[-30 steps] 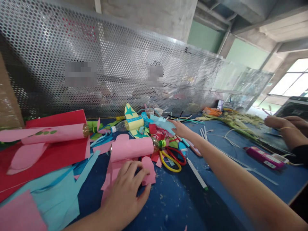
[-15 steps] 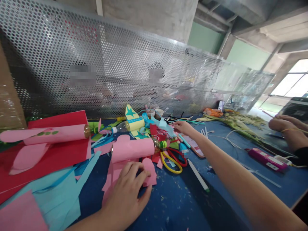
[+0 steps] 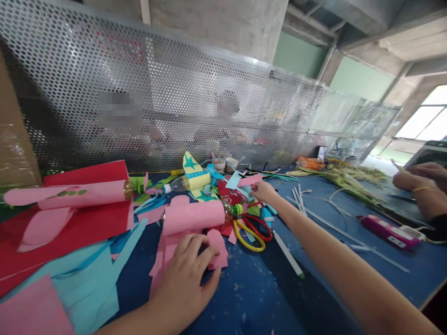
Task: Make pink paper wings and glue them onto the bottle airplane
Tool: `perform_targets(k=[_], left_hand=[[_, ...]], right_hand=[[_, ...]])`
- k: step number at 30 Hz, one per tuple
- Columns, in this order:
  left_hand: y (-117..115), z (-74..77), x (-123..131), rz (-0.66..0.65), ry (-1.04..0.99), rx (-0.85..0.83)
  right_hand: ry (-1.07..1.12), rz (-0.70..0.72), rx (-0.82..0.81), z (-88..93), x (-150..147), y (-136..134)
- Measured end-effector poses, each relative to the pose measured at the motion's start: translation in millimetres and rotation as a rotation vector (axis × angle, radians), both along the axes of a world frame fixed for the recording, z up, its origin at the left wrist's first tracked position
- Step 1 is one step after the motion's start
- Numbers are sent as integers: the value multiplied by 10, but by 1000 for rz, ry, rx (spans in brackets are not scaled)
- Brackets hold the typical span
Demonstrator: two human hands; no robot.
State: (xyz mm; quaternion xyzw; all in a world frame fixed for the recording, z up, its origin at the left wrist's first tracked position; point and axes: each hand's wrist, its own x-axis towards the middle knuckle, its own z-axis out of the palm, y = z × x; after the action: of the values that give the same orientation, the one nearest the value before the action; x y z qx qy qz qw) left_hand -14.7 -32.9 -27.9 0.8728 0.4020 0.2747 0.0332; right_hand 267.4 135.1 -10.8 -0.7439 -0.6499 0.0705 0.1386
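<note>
At the frame's lower center, your left hand rests with fingers loosely parted on pink paper, just below a pink-wrapped bottle; right of center, your right hand pinches a pink strip between closed fingertips over paper scraps.

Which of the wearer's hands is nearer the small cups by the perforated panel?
Right. The right hand is in front of the cups and to their right, at the paper scraps. The left hand is farther off, nearer the camera, on pink paper.
</note>
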Motion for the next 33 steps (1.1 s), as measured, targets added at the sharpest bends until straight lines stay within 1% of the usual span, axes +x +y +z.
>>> perform_targets(k=[2, 6, 11, 13, 15, 17, 19, 21, 23, 25, 26, 28, 29, 31, 33], left_hand=[[0, -1, 1, 4, 4, 8], [-11, -17, -2, 33, 15, 48], [-11, -81, -13, 82, 15, 113], [-10, -97, -12, 105, 13, 102], [-13, -93, -8, 112, 11, 52], [-15, -73, -3, 101, 11, -11], [-12, -46, 3, 87, 10, -45], [1, -23, 8, 69, 2, -58], [18, -6, 13, 56, -9, -74], [33, 2, 19, 74, -9, -121], [38, 4, 22, 88, -7, -148], [43, 4, 27, 111, -5, -186], [43, 2, 29, 114, -9, -194], [42, -4, 30, 111, -20, -189], [42, -11, 27, 109, -28, -177]], right_hand=[[31, -7, 79, 97, 20, -20], [125, -13, 286, 385, 130, -96], [345, 36, 576, 708, 227, -265], [477, 88, 644, 801, 198, -395], [617, 162, 645, 877, 121, -579], [722, 245, 552, 929, 9, -799], [799, 305, 405, 936, -121, -1016], [984, 370, 160, 873, -250, -1189], [1032, 426, -80, 738, -363, -1304], [960, 505, -291, 557, -458, -1373], [901, 560, -354, 465, -500, -1399], [776, 664, -416, 303, -575, -1446], [727, 688, -430, 243, -608, -1469], [685, 697, -473, 171, -660, -1516], [695, 682, -530, 162, -683, -1551]])
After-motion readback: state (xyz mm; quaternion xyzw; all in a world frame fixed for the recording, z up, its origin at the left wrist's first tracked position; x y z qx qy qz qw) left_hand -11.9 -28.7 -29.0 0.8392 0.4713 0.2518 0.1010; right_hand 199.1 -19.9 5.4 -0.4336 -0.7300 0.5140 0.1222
